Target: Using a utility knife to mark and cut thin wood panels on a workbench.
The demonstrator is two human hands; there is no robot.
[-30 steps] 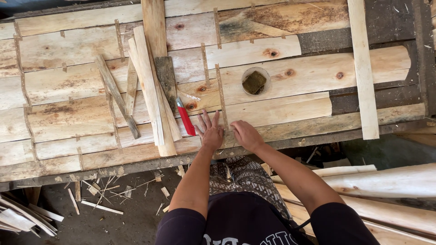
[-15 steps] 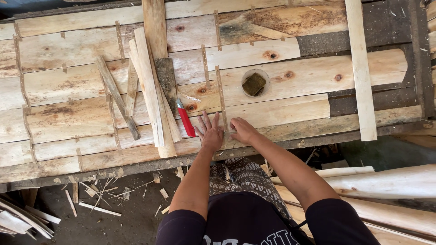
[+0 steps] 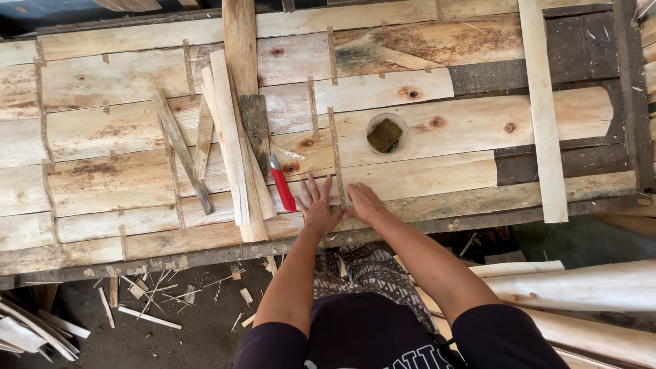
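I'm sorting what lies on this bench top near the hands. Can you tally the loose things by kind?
Loose wood slats and offcuts piled left of the left hand: 5, e.g.
Long pale slat far right of the right hand: 1
Red-handled tool: 1
Round container: 1
Total: 8

My workbench (image 3: 102,89) is a top of rough pale planks with dark patches toward its right end. Near the middle lies a bundle of wood strips (image 3: 229,137), running from the far edge to the near edge, with a red-handled knife (image 3: 281,188) just beside it. A thin stick (image 3: 335,154) lies right of the knife. A small round bowl (image 3: 386,132) sits in the centre. One long slat (image 3: 543,109) crosses the right end. My left hand (image 3: 318,205) and right hand (image 3: 364,201) rest flat near the near edge.
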